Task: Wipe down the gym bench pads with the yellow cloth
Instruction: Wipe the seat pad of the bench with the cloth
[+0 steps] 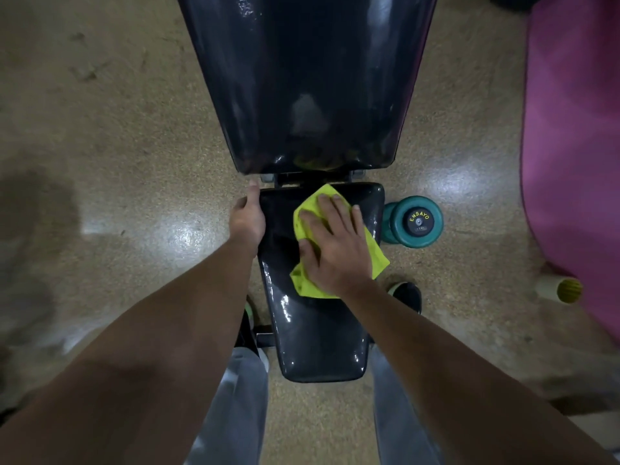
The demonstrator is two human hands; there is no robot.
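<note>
One flat right hand (335, 245) on yellow cloth (310, 209)

Down on the speckled tan floor (117, 135), a teal dumbbell (414, 222) lay on its side, its black end cap reading ENSAYO in yellow letters. Off to the right sprawled a pink mat (573, 129) (it ran right out of view). At its lower edge sat a pale cylinder (558, 289) with a ribbed yellow end, blurred.

Right hand (335, 243) presses yellow cloth (377, 253) flat on seat pad (318, 344).
</note>
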